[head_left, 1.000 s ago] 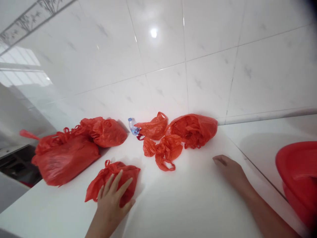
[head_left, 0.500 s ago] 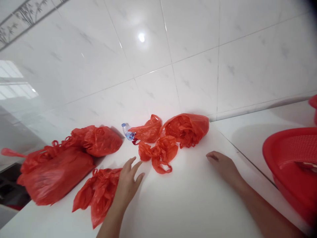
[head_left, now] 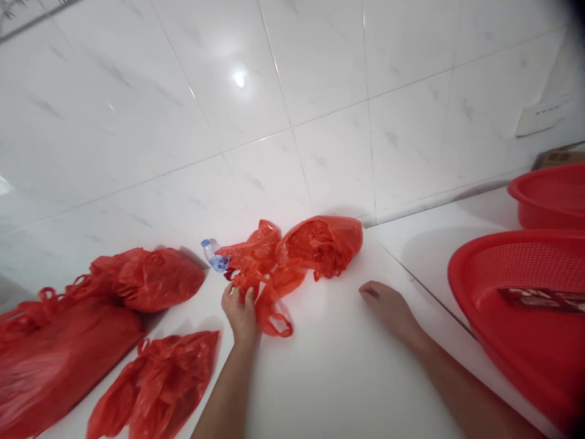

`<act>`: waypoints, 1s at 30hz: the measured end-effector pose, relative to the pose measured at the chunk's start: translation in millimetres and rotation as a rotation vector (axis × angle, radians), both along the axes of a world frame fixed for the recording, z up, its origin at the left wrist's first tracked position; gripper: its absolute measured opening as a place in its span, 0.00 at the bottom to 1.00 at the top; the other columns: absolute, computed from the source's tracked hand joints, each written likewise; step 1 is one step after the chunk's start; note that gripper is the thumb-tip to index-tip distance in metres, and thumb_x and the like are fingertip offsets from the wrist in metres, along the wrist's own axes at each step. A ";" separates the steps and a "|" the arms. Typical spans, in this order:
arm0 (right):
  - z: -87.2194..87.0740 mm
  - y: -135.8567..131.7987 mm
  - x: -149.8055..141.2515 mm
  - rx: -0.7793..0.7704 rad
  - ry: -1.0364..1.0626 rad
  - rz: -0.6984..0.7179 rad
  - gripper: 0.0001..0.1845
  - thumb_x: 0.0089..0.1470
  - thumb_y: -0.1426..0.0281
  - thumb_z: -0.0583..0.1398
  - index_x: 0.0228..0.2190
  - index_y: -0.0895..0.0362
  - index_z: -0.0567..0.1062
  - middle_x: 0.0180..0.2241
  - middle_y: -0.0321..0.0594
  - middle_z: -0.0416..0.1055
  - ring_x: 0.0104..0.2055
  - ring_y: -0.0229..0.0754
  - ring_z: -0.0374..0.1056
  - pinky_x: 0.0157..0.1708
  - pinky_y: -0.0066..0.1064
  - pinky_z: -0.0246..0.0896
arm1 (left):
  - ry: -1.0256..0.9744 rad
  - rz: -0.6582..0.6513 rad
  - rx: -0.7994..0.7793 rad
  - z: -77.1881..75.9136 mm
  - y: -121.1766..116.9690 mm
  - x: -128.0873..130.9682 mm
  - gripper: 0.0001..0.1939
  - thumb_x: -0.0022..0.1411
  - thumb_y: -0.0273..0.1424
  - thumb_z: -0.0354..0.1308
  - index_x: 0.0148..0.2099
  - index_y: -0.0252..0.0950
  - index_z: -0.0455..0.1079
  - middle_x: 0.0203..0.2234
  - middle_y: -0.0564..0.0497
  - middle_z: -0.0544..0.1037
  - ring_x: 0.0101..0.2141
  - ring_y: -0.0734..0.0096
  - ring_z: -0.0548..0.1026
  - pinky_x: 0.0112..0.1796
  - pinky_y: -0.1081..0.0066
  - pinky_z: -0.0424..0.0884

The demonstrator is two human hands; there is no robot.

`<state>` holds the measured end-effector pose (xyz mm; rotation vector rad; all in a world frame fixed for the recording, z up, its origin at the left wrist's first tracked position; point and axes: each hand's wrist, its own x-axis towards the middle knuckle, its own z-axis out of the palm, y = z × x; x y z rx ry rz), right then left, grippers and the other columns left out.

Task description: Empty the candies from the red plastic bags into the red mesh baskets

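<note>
My left hand (head_left: 241, 314) has its thumb and fingers closed on the left end of a thin red plastic bag (head_left: 284, 285) on the white tabletop. That bag's looped handle points towards me. Behind it lie another crumpled red bag (head_left: 256, 247) and a fuller red bag (head_left: 326, 244), both close to the wall. A small clear bottle with a blue cap (head_left: 214, 255) leans beside them on the left. Further right, my right hand (head_left: 393, 310) is low over the tabletop, its fingers curled together with nothing visible in them.
Large filled red bags (head_left: 68, 353) and a flatter crumpled red bag (head_left: 164, 378) occupy the left side. At right stands a red plastic basket (head_left: 475, 305) with a dark package (head_left: 543, 300) inside. A second red basin (head_left: 553, 198) is behind it, near the tiled wall (head_left: 329, 73).
My left hand has reached forward and closed on the middle red bag, which is now more bunched and stretched. My right hand keeps its curled shape. The view has shifted right.
</note>
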<state>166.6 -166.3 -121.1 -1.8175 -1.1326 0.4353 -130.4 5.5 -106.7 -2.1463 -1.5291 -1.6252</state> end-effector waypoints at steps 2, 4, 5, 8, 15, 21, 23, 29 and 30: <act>1.0 0.5 -1.7 -0.010 -0.014 -0.003 0.11 0.50 0.64 0.51 0.28 0.53 0.72 0.32 0.36 0.74 0.34 0.42 0.69 0.33 0.32 0.60 | -0.088 0.057 0.041 2.8 -2.6 -0.8 0.16 0.64 0.37 0.47 0.48 0.34 0.66 0.51 0.41 0.63 0.53 0.58 0.62 0.54 0.55 0.59; 0.6 1.4 -3.0 -0.014 -0.033 -0.005 0.12 0.51 0.65 0.50 0.28 0.52 0.72 0.32 0.35 0.74 0.35 0.42 0.69 0.33 0.32 0.60 | -0.132 0.086 0.078 6.3 -7.8 -0.3 0.16 0.64 0.38 0.47 0.47 0.34 0.67 0.52 0.42 0.62 0.54 0.59 0.61 0.55 0.56 0.58; -0.3 2.2 -3.6 -0.016 -0.047 -0.006 0.12 0.51 0.65 0.50 0.29 0.52 0.73 0.33 0.36 0.74 0.35 0.42 0.69 0.33 0.31 0.60 | -0.137 0.086 0.092 7.9 -10.7 0.7 0.15 0.63 0.38 0.48 0.45 0.35 0.68 0.53 0.42 0.62 0.55 0.58 0.60 0.56 0.56 0.57; -4.6 4.7 -8.8 -0.002 -0.132 -0.012 0.12 0.51 0.65 0.51 0.32 0.53 0.73 0.34 0.38 0.74 0.37 0.43 0.69 0.37 0.33 0.61 | -0.125 0.061 0.114 10.9 -18.3 6.6 0.12 0.62 0.38 0.51 0.41 0.35 0.69 0.55 0.42 0.61 0.56 0.56 0.59 0.56 0.54 0.56; 0.5 6.9 -74.0 0.344 -0.470 0.184 0.32 0.49 0.66 0.58 0.56 0.55 0.62 0.56 0.50 0.61 0.58 0.54 0.56 0.54 0.47 0.54 | -0.044 -0.053 0.105 7.5 -30.4 23.1 0.08 0.57 0.35 0.57 0.35 0.36 0.67 0.51 0.43 0.66 0.53 0.57 0.62 0.55 0.54 0.58; -0.4 24.7 -117.6 0.190 -0.599 0.366 0.41 0.46 0.59 0.62 0.60 0.52 0.58 0.65 0.50 0.46 0.64 0.61 0.43 0.58 0.55 0.42 | 0.190 -0.262 0.144 3.5 -34.4 19.5 0.09 0.59 0.26 0.52 0.41 0.37 0.70 0.55 0.45 0.64 0.58 0.59 0.57 0.58 0.54 0.54; -7.3 30.5 -118.3 0.085 -0.573 0.369 0.40 0.48 0.55 0.60 0.60 0.55 0.58 0.62 0.51 0.53 0.63 0.61 0.47 0.58 0.55 0.41 | 0.125 -0.225 0.095 2.9 -30.4 14.8 0.09 0.59 0.27 0.51 0.41 0.38 0.70 0.54 0.45 0.65 0.57 0.59 0.59 0.58 0.55 0.54; -12.9 32.0 -116.1 0.087 -0.581 0.342 0.28 0.51 0.57 0.59 0.52 0.57 0.69 0.54 0.48 0.65 0.57 0.56 0.55 0.57 0.49 0.44 | -0.197 0.042 0.011 -2.9 -8.7 -9.9 0.15 0.63 0.36 0.47 0.46 0.33 0.65 0.50 0.39 0.63 0.53 0.57 0.62 0.54 0.54 0.59; -11.0 31.1 -116.2 0.099 -0.583 0.337 0.27 0.50 0.58 0.60 0.50 0.57 0.70 0.52 0.48 0.66 0.55 0.55 0.57 0.56 0.47 0.46 | -0.200 0.055 0.001 -4.7 -6.1 -12.3 0.17 0.63 0.36 0.47 0.49 0.32 0.64 0.52 0.38 0.62 0.54 0.56 0.60 0.55 0.53 0.57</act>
